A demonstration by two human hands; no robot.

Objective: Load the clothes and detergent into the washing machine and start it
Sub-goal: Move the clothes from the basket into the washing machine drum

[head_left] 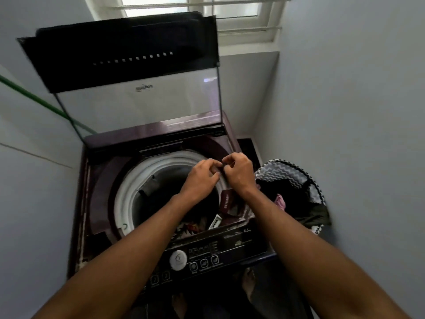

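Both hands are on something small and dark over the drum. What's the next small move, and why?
Probably tear it open: left hand and right hand pinch a small dark item, perhaps a detergent sachet, above the open drum, and the detergent drawer stands open below.

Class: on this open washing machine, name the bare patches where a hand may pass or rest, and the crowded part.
Free: the drum mouth's left half, and the top deck left of it. Crowded: the right rim, where both hands, left and right, meet beside the laundry basket.
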